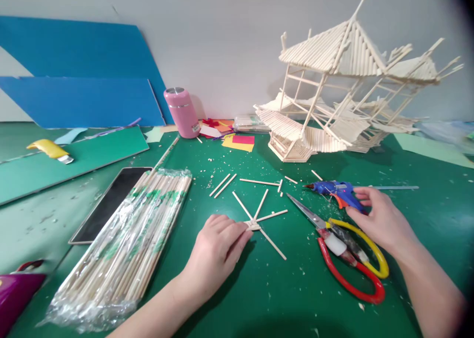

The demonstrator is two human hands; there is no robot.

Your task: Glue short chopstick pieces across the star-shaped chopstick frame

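My left hand (222, 244) pinches one stick at the left of a star-shaped frame of thin wooden sticks (272, 244), which lies on the green table. Its sticks fan out from a joined centre. On the right, the fingers and thumb of my right hand (381, 222) close around the handle of a blue hot glue gun (338, 190). The gun lies on its side, nozzle pointing left, with a glue stick (392, 188) behind it. Scissors (336, 244) with red and yellow handles lie between my hands. Several loose short sticks (259, 182) rest beyond the frame.
A wooden stick pavilion model (329, 91) stands at the back right. A plastic-wrapped stick bundle (129, 239) partly covers a dark tablet-like slab (114, 204) on the left. Behind are a pink bottle (182, 113), coloured paper (237, 143), a yellow cutter (50, 149) and blue boards (85, 101).
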